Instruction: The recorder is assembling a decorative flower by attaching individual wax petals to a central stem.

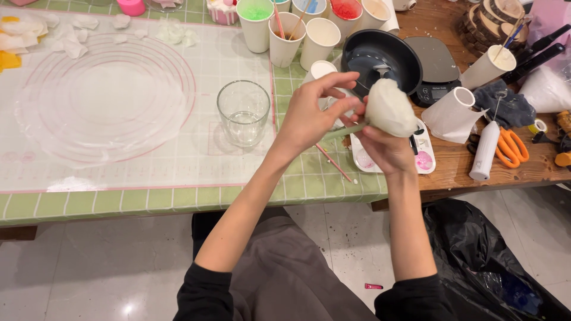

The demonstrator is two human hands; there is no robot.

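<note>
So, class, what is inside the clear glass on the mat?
The glass looks empty: only the gridded mat shows through it. Whether a thin film sits on its bottom cannot be told.

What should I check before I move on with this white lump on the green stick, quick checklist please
1. Right hand grips the white lump: ok, it is cupped from below.
2. Left hand on the green stick: ok, fingers pinch near its top.
3. Lump seated firmly on the stick: cannot tell, the joint is hidden by fingers.
4. Clear glass out of the way: ok, it stands upright on the mat, apart from both hands.
5. Thin pink stick near the table edge: not ok, it lies loose just under the hands.
6. Black pot contents ready: cannot tell, the lump blocks part of it.
</note>
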